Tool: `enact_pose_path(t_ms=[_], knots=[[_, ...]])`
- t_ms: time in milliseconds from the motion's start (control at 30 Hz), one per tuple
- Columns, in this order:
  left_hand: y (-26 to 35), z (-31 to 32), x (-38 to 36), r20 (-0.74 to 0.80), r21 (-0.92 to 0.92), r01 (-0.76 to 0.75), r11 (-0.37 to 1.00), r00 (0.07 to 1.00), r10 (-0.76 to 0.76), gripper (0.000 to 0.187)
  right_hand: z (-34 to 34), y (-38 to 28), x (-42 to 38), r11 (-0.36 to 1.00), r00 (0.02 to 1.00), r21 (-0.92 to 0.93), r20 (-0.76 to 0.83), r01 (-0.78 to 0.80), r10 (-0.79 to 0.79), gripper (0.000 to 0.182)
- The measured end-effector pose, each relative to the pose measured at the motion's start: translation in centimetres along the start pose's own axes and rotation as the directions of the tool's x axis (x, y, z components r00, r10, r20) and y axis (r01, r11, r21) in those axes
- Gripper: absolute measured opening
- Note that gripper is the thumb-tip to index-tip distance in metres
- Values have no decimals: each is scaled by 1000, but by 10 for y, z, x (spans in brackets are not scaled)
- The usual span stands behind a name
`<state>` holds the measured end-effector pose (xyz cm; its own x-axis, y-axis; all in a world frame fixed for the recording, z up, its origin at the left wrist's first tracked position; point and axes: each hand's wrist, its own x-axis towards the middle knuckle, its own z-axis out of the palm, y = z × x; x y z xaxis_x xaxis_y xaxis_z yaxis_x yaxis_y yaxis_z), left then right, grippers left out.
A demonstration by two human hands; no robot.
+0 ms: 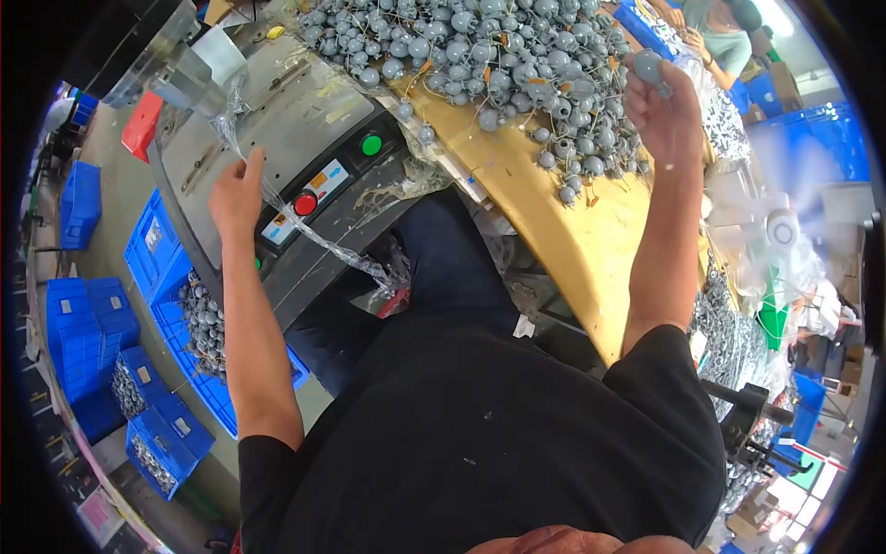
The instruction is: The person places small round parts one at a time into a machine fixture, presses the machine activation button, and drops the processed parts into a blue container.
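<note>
My left hand (237, 198) is closed on a strand of clear plastic film (323, 242), beside the grey machine top (295, 111). The film runs from the machine head (180, 78) past my hand and down to my lap. In my right hand (666, 115), raised over the right side of the yellow table, is a grey ball (648, 66), held between the fingers. A large heap of grey balls (517, 55) with thin stems lies on the table to the left of that hand.
A red button (305, 203) and a green button (371, 145) are on the machine's front panel. Blue crates (74, 319) stand on the floor at left. A fan (783, 227) is at right. Another person (724, 42) sits at the upper right.
</note>
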<state>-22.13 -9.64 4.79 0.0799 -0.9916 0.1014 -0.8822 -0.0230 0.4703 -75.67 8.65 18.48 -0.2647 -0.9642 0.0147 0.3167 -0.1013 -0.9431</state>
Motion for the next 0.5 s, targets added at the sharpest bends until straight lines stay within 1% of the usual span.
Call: enact_pose_path(t_ms=[33,67,100,133,167,200,233,267,300,333,367,400,433,467,500], knots=[[4,5,13,32,12,6,1000,999,-7,56,10,-2,-2,995,995,-97,-99,-1,-8,39],[6,10,25,64,25,16,1000,998,-18,54,8,-1,-4,946,991,-317,-129,-64,24,40],[5,14,37,90,38,34,999,995,-38,52,1,-2,-3,845,987,-521,-154,-123,49,41],[13,16,40,27,-85,-41,996,999,43,48,-5,0,3,701,984,-694,-164,-166,70,42],[22,16,44,-58,-187,-117,975,993,108,44,-14,4,3,650,985,-744,-164,-156,49,42],[10,30,67,-151,-24,-405,914,905,397,35,-24,6,3,601,989,-788,-149,-132,23,44],[34,14,61,-237,14,-465,885,859,455,29,-23,9,1,656,975,-743,-216,-134,-46,43],[52,2,59,-267,9,-501,866,833,485,27,-27,7,1,699,971,-700,-238,-148,-33,47],[51,17,84,-288,190,-617,763,708,644,22,-45,8,6,783,971,-602,-237,-157,12,45],[81,6,70,-188,199,-566,800,779,598,22,-48,5,15,856,915,-441,-395,-270,85,35],[95,16,71,-192,3,-572,820,804,562,26,-29,-5,15,946,913,-210,-377,-248,155,27],[106,26,73,-190,-199,-564,801,824,533,33,-44,-4,20,988,946,-123,-322,-89,45,26],[119,26,64,-76,-287,-474,832,877,474,39,-55,-13,27,997,985,-71,-173,-33,20,25],[126,23,50,48,-365,-374,853,907,419,45,-59,-21,32,1000,999,-10,-29,15,-15,25],[124,18,37,38,-332,-361,872,918,395,45,-36,-31,33,998,999,28,-9,49,-49,20]])
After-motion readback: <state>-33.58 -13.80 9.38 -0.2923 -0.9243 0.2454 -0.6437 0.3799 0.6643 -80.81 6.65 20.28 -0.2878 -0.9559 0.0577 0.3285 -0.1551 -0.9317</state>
